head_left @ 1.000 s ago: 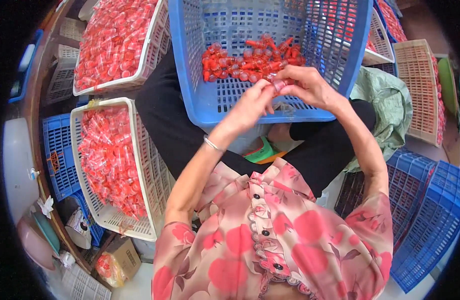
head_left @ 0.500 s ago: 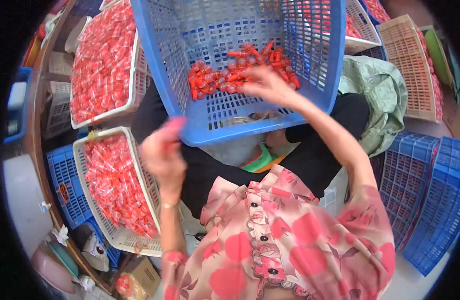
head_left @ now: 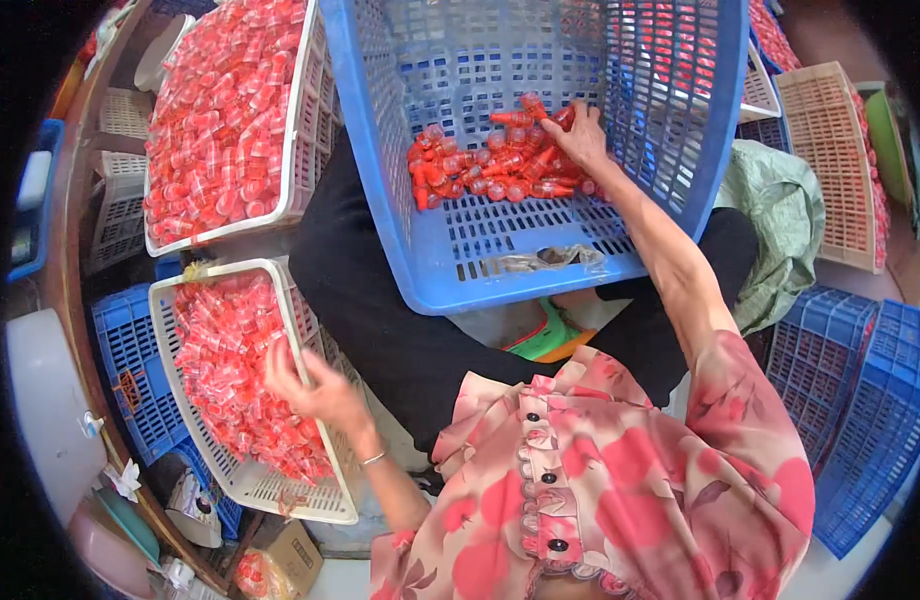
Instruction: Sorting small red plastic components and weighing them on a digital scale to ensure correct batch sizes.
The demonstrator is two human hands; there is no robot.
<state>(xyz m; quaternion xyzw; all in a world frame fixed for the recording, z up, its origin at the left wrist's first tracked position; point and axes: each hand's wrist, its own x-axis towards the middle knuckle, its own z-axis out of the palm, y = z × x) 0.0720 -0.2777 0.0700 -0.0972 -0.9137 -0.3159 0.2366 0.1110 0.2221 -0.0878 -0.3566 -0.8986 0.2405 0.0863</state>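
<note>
Small red bottles lie heaped toward the far side of the blue basket, where the right hand bends its fingers onto the heap's right end; whether they grip one, I cannot tell. To the near left, the blurred left hand, fingers loosely parted, is over the right rim of a white basket holding red, clear-topped pieces.

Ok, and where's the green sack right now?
In the head view, the green sack is on the right, between the blue basket and the tan crate, beside the person's right knee.
</note>
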